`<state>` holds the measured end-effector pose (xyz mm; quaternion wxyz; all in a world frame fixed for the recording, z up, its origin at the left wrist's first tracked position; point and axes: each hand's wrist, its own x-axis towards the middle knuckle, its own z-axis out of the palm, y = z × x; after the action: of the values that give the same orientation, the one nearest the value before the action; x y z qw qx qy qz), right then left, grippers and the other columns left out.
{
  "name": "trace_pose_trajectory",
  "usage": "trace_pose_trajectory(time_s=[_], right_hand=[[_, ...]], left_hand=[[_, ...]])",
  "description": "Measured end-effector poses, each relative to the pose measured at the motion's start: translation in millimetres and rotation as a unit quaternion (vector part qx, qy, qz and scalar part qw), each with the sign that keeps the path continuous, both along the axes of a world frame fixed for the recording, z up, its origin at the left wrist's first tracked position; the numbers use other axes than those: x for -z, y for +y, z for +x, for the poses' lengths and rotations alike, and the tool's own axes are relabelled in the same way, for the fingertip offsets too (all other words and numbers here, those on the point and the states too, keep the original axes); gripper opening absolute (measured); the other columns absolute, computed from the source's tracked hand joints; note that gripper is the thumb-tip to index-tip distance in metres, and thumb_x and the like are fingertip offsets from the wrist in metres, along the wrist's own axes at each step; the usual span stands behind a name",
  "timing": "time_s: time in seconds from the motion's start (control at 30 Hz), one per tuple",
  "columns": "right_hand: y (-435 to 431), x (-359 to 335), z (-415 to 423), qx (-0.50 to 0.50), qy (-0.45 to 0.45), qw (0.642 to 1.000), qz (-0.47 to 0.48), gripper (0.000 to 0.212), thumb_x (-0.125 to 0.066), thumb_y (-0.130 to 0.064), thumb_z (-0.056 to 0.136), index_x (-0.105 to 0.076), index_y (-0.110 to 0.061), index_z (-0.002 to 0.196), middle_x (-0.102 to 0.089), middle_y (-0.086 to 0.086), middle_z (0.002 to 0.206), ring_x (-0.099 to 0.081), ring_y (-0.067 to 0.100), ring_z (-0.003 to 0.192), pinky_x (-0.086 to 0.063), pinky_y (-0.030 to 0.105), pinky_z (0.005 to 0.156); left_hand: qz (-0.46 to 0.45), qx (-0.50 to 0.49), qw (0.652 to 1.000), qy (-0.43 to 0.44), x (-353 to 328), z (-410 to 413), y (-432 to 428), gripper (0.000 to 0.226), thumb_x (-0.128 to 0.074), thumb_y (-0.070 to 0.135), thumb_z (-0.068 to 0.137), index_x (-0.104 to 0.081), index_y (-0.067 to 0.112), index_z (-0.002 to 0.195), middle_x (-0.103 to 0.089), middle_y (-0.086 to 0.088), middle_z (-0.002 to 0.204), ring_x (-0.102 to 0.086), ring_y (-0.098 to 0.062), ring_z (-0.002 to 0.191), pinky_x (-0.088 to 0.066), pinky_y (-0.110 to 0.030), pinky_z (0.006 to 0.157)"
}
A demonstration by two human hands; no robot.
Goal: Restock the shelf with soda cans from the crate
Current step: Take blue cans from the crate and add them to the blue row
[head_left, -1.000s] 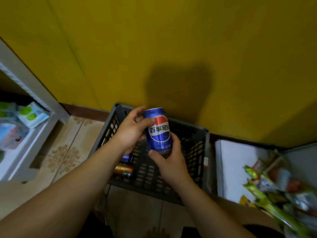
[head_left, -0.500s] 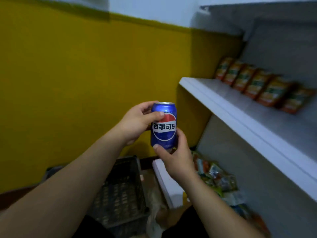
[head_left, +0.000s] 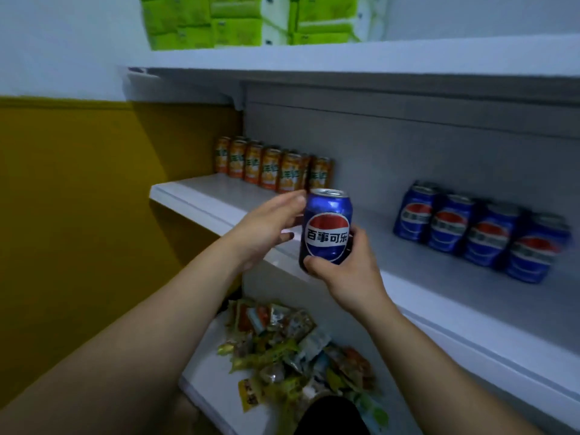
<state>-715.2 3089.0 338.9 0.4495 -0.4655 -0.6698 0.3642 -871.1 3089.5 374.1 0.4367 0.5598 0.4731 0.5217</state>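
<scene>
A blue cola can [head_left: 326,227] stands upright in the air in front of the middle white shelf [head_left: 219,199]. My right hand [head_left: 345,271] grips its lower half from below and behind. My left hand [head_left: 266,227] is just left of the can, fingers extended, the fingertips near its top edge; whether they touch it is unclear. A row of several blue cola cans [head_left: 480,233] stands at the right of that shelf, and a row of several orange cans [head_left: 273,166] at its back left. The crate is out of view.
The shelf above [head_left: 314,58] carries green tissue packs [head_left: 251,20]. The lower shelf [head_left: 207,368] holds a heap of snack packets [head_left: 292,350]. A yellow wall [head_left: 78,199] closes the left side. Bare shelf surface lies between the orange and blue rows.
The view has swung up and right from the crate to the shelf. The can has risen to shelf level. My left hand has loosened from the can and its fingers have straightened.
</scene>
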Motion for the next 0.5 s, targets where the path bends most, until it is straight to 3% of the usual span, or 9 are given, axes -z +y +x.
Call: trace_pose_trajectory(time_s=[0.1,0.2,0.23,0.33,0.4,0.5], right_hand=[[1.7,3.1,45.1,0.069,-0.015,0.997,-0.014,0.084,-0.081,-0.017,0.069,-0.032,-0.023,0.137,-0.053,-0.008,0.115,-0.055,0.011,0.102,-0.043,0.022,0.08],[-0.6,9.1,79.3,0.126,-0.025,0.991,-0.021,0.081,-0.083,-0.017,0.068,-0.033,-0.024,0.131,-0.052,-0.009,0.109,-0.054,0.009,0.096,-0.041,0.021,0.078],[-1.9,11.0,87.6,0.139,-0.028,0.99,-0.022,0.078,-0.083,-0.018,0.068,-0.032,-0.026,0.127,-0.051,-0.01,0.107,-0.054,0.008,0.094,-0.041,0.021,0.077],[-4.7,14.5,105.9,0.166,-0.053,0.985,-0.019,0.077,-0.084,-0.025,0.068,-0.028,-0.03,0.121,-0.049,-0.013,0.105,-0.053,0.008,0.096,-0.042,0.023,0.079],[-5.2,13.2,115.0,0.18,-0.071,0.981,-0.022,0.083,-0.083,-0.028,0.07,-0.027,-0.025,0.131,-0.047,-0.012,0.11,-0.051,0.009,0.099,-0.041,0.025,0.082],[1.7,10.2,125.6,0.2,-0.088,0.975,-0.042,0.089,-0.082,-0.03,0.072,-0.023,-0.022,0.138,-0.049,-0.008,0.118,-0.052,0.014,0.108,-0.042,0.028,0.088]], left_hand=[[-0.026,0.024,0.995,0.092,17.1,36.6,26.9,0.049,-0.032,0.05,0.099,-0.045,0.024,0.138,-0.052,0.002,0.139,-0.048,-0.014,0.126,-0.037,-0.037,0.107],[-0.03,0.025,0.973,0.228,36.5,69.9,46.6,0.053,-0.037,0.05,0.098,-0.042,0.022,0.143,-0.043,0.001,0.148,-0.043,-0.017,0.132,-0.034,-0.041,0.111],[-0.022,0.031,0.955,0.294,41.5,79.9,50.9,0.052,-0.038,0.047,0.098,-0.042,0.021,0.143,-0.041,0.0,0.149,-0.042,-0.019,0.133,-0.033,-0.041,0.112],[0.017,0.047,0.85,0.524,51.1,101.0,58.2,0.048,-0.03,0.045,0.099,-0.042,0.027,0.141,-0.035,0.002,0.152,-0.032,-0.021,0.138,-0.019,-0.049,0.115],[0.02,0.044,0.809,0.586,54.3,106.0,63.3,0.052,-0.028,0.052,0.096,-0.038,0.031,0.143,-0.028,0.004,0.155,-0.023,-0.02,0.142,-0.011,-0.056,0.114],[0.012,0.037,0.778,0.627,54.0,103.8,71.8,0.065,-0.028,0.067,0.089,-0.031,0.036,0.146,-0.02,0.007,0.158,-0.014,-0.02,0.146,-0.004,-0.061,0.112]])
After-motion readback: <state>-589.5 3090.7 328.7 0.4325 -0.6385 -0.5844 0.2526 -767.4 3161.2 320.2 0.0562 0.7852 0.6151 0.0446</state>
